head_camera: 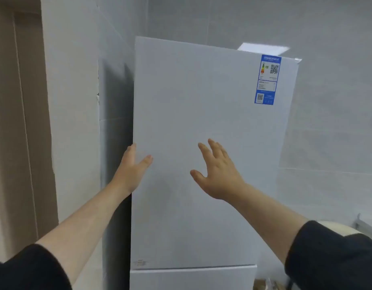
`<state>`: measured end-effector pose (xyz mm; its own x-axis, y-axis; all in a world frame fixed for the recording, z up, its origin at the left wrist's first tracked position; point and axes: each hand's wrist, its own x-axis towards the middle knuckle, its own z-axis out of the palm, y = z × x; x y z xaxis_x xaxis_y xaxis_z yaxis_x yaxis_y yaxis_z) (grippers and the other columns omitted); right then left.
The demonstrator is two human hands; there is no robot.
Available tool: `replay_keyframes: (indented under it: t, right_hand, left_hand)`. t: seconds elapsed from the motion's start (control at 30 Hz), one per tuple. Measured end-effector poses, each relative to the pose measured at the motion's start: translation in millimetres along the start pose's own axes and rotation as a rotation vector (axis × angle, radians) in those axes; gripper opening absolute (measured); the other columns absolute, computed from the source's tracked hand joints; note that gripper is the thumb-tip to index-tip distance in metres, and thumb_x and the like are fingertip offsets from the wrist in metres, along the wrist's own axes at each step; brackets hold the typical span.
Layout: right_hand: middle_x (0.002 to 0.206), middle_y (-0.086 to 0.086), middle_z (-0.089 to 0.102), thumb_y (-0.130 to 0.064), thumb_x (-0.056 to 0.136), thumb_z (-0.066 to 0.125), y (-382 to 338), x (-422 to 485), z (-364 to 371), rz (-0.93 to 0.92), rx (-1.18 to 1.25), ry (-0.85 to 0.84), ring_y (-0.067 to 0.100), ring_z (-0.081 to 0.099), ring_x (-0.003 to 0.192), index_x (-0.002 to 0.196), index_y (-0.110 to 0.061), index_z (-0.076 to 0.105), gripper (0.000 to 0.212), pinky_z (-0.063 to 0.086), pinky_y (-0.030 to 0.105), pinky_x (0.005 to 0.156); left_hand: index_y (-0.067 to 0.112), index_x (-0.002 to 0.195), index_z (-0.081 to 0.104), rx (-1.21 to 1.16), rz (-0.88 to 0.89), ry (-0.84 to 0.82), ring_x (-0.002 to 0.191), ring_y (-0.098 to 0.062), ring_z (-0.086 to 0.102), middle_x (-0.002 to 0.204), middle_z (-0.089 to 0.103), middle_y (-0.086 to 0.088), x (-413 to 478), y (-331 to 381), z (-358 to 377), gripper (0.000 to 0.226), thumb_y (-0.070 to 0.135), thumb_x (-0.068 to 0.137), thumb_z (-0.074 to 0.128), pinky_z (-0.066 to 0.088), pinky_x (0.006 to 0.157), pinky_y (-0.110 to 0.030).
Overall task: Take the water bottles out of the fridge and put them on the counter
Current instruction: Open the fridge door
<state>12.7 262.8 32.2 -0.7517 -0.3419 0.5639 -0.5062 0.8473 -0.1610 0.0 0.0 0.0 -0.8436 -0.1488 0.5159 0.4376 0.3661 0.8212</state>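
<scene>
The left hand [135, 164] sits at the left edge of the upper fridge door [202, 153], fingers curled round behind the edge and thumb laid flat on the front, so it looks to be taking hold of the door itself. The right hand [218, 170] is open with fingers spread, held in front of the door's middle, holding nothing; whether it touches the panel is hard to tell. Both forearms are bare, with dark sleeves pushed up. The door is shut, with a blue label [267, 79] at its upper right corner and the lower door [191, 277] beneath it. The water bottles are not visible; by the task they should be inside, behind this door. The counter is not clearly in view either. The door is stiff and smooth with no handle showing, so the left edge is the likely place to pull, against the seal's resistance. Bottles from a fridge will probably be cold, perhaps damp and slippery, and fairly heavy if full, best gripped round the body.
</scene>
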Motion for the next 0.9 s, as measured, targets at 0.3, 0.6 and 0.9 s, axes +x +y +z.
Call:
replay_keyframes:
  t: [0.3, 0.6, 0.9]
  right_hand:
    - [0.165, 0.015, -0.007, -0.062, 0.086, 0.033, -27, 70, 55, -0.081, -0.278, 0.128, 0.037, -0.01, 0.149, 0.156, -0.025, 0.001, 0.085, -0.002, 0.057, 0.118]
    - [0.165, 0.007, -0.013, -0.064, 0.088, 0.034, -1, 97, 15, -0.052, -0.379, 0.104, 0.035, -0.01, 0.149, 0.154, -0.033, -0.007, 0.084, 0.007, 0.061, 0.116]
    - [0.164, 0.016, -0.009, -0.052, 0.093, 0.045, -27, 26, -19, -0.055, -0.133, 0.15, 0.035, -0.009, 0.15, 0.157, -0.024, -0.001, 0.084, 0.008, 0.052, 0.12]
  left_hand:
    - [0.029, 0.124, 0.054, -0.166, -0.029, 0.063, 0.11, -0.016, 0.063, 0.124, 0.064, 0.004, 43, -21, -5, 0.052, 0.044, 0.075, 0.059, 0.052, 0.09, -0.039]
    - [0.021, 0.101, 0.069, -0.382, -0.162, -0.018, 0.082, -0.02, 0.061, 0.084, 0.067, 0.0, 24, -9, -37, 0.029, 0.034, 0.1, 0.043, 0.051, 0.074, -0.036]
    - [0.022, 0.1, 0.074, -0.295, 0.015, -0.071, 0.123, -0.02, 0.054, 0.121, 0.068, 0.003, -57, 31, -54, 0.04, 0.015, 0.105, 0.035, 0.039, 0.106, -0.043]
